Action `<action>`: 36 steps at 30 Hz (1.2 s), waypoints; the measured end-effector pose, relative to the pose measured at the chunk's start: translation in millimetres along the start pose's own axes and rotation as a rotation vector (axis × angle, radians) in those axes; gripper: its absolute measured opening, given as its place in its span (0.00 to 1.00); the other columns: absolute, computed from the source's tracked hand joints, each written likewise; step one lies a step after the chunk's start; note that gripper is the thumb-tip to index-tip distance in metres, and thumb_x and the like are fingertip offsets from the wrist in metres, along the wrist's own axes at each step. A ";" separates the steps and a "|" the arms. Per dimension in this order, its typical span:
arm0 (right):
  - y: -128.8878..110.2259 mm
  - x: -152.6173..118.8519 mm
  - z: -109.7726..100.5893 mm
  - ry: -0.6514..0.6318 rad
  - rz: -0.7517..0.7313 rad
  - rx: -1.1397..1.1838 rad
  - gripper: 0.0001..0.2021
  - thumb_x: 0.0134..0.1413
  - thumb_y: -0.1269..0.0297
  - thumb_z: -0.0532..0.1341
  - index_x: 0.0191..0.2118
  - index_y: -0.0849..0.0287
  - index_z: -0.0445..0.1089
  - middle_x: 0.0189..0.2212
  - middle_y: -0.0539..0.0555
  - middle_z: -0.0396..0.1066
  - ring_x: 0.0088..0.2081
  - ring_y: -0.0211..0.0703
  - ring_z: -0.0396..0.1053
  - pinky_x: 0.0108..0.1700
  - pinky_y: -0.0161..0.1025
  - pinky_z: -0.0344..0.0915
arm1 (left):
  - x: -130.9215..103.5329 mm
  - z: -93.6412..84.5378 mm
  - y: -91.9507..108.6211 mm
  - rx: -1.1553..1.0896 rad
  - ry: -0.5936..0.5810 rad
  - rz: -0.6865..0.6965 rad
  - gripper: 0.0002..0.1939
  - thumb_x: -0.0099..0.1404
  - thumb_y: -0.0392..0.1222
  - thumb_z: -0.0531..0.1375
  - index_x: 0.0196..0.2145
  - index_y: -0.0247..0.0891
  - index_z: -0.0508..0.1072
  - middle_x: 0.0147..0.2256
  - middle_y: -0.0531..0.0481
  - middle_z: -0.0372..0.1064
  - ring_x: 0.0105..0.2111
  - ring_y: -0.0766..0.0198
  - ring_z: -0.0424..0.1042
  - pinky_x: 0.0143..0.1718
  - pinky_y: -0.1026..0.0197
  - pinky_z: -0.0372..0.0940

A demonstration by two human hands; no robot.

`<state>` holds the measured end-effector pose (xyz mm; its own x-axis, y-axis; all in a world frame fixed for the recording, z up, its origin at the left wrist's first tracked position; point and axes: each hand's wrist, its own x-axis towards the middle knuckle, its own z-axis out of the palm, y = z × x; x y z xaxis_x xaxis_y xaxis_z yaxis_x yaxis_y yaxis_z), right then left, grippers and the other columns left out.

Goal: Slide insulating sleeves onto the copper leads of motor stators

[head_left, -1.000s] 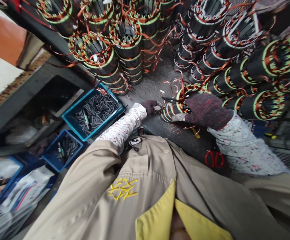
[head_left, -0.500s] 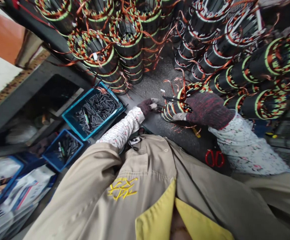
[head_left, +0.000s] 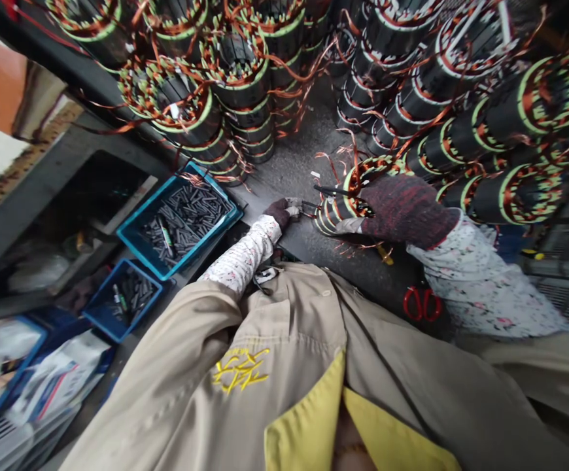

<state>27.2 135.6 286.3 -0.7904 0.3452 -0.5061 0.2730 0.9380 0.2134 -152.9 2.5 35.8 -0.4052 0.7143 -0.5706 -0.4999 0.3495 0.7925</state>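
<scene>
Head view, item: stator [head_left: 346, 203] on its side at bench [head_left: 294, 167] centre, green-edged, copper ends loose. We see our right hand [head_left: 405, 209], gloved, wrapped over its 3 o'clock flank, fingers closed on the core. Our left hand [head_left: 280, 210], gloved, is pinched shut at its 9 o'clock end on something small; wire or tool, we cannot tell.

Risks, as we judge: a hard pull could snap or strip the copper leads; the round core could roll under the palm; stray strands may snag the knit gloves.

Room: stator stacks [head_left: 235, 78] crowd 11 to 2 o'clock, near. Bare bench lies only at 12 o'clock, narrow. Bench edge sits at 7 o'clock, with a blue tray [head_left: 179, 219] beside it. Red scissors [head_left: 422, 302] lie at 5 o'clock by the right sleeve.
</scene>
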 end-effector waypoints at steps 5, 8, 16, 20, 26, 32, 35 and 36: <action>-0.9 0.3 -2.9 -0.009 0.001 -0.015 0.31 0.70 0.38 0.55 0.52 0.63 0.77 0.48 0.68 0.79 0.49 0.62 0.76 0.40 0.45 0.56 | -2.5 0.5 5.0 0.235 -0.120 0.114 0.11 0.60 0.37 0.70 0.42 0.34 0.81 0.38 0.46 0.82 0.37 0.61 0.76 0.47 0.58 0.71; -1.0 0.4 -3.0 -0.020 -0.003 -0.010 0.31 0.70 0.38 0.55 0.52 0.63 0.77 0.49 0.69 0.79 0.50 0.63 0.76 0.41 0.46 0.57 | -6.1 3.2 5.7 0.313 -0.148 0.125 0.13 0.59 0.41 0.72 0.42 0.34 0.82 0.37 0.47 0.82 0.37 0.61 0.75 0.47 0.59 0.71; 4.2 2.7 6.8 0.017 -0.019 -0.020 0.32 0.69 0.35 0.55 0.52 0.62 0.77 0.48 0.68 0.78 0.50 0.63 0.76 0.41 0.46 0.57 | -6.7 0.7 -1.8 0.028 -0.005 0.068 0.18 0.57 0.39 0.72 0.45 0.34 0.78 0.41 0.44 0.82 0.39 0.62 0.78 0.45 0.59 0.73; 3.7 2.6 6.1 0.025 -0.017 -0.007 0.32 0.69 0.36 0.55 0.50 0.63 0.77 0.46 0.68 0.79 0.48 0.63 0.76 0.39 0.45 0.54 | -6.5 -4.5 -0.1 0.101 -0.023 0.069 0.16 0.58 0.35 0.68 0.45 0.33 0.79 0.40 0.46 0.83 0.36 0.64 0.76 0.44 0.60 0.72; 1.0 0.8 -0.1 0.008 -0.016 0.000 0.31 0.69 0.37 0.55 0.51 0.63 0.78 0.47 0.68 0.79 0.48 0.63 0.76 0.39 0.45 0.54 | -15.0 -6.1 4.9 0.214 -0.053 0.149 0.16 0.61 0.41 0.68 0.47 0.34 0.80 0.40 0.45 0.82 0.38 0.62 0.76 0.50 0.58 0.71; -4.2 -0.7 -8.5 -0.062 0.006 -0.015 0.31 0.72 0.38 0.54 0.54 0.64 0.77 0.50 0.70 0.78 0.51 0.65 0.76 0.43 0.48 0.60 | -20.0 4.3 2.7 0.266 -0.076 0.131 0.16 0.62 0.45 0.71 0.46 0.35 0.81 0.41 0.44 0.83 0.43 0.57 0.77 0.51 0.57 0.71; -3.5 -0.7 -7.9 -0.059 0.000 -0.022 0.31 0.72 0.39 0.54 0.54 0.64 0.77 0.49 0.70 0.79 0.51 0.65 0.77 0.45 0.49 0.62 | -21.1 4.2 0.0 0.314 -0.110 0.149 0.17 0.62 0.48 0.72 0.46 0.38 0.81 0.45 0.44 0.83 0.49 0.53 0.77 0.55 0.56 0.71; -2.6 -0.7 -7.0 -0.057 -0.004 -0.023 0.30 0.71 0.39 0.55 0.54 0.64 0.77 0.49 0.70 0.79 0.51 0.65 0.76 0.45 0.48 0.62 | -21.2 4.6 -1.6 0.332 -0.118 0.150 0.17 0.62 0.49 0.73 0.46 0.38 0.82 0.45 0.44 0.83 0.51 0.51 0.77 0.56 0.55 0.70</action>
<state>23.2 132.8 292.0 -0.7589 0.3428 -0.5536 0.2565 0.9389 0.2297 -140.0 -10.4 47.6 -0.3544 0.8305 -0.4298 -0.1589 0.3994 0.9029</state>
